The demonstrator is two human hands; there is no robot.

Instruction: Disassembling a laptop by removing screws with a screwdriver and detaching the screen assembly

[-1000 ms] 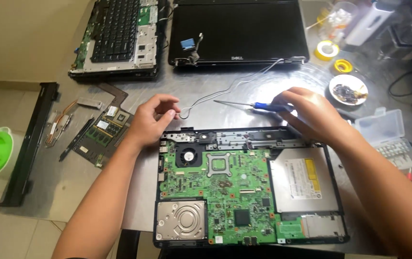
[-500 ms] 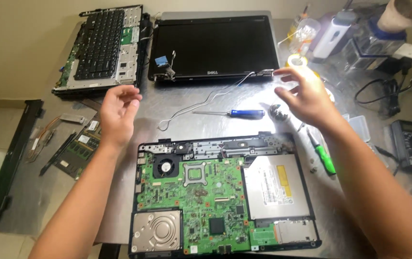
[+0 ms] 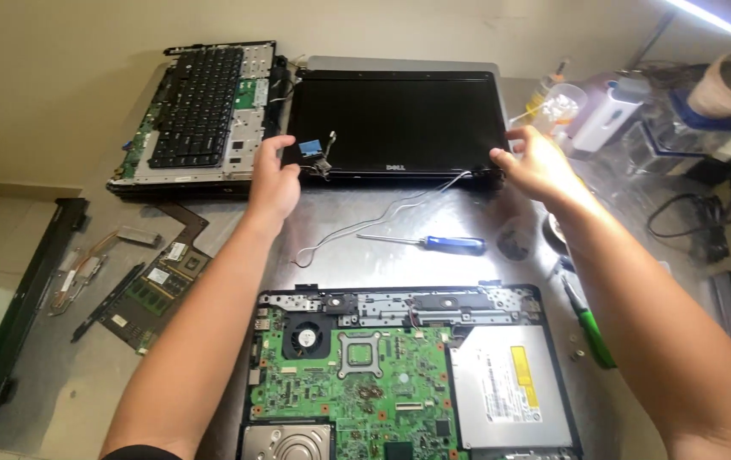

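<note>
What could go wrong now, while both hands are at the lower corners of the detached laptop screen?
1. The grey cable trails from the screen panel across the table; if the panel is lifted, the cable may snag or drag the blue screwdriver.
2. The left hand is at the hinge corner with loose wires and a blue tab; these could get pinched.
3. The right hand is close to the containers, so it might knock them over.

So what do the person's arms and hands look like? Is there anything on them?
Both arms are bare from the hands up to the bottom edge of the picture. The left hand and the right hand wear no gloves, and no rings, watch or bracelets show. Only a thin strip of dark sleeve peeks in at the bottom of the left arm.
</note>
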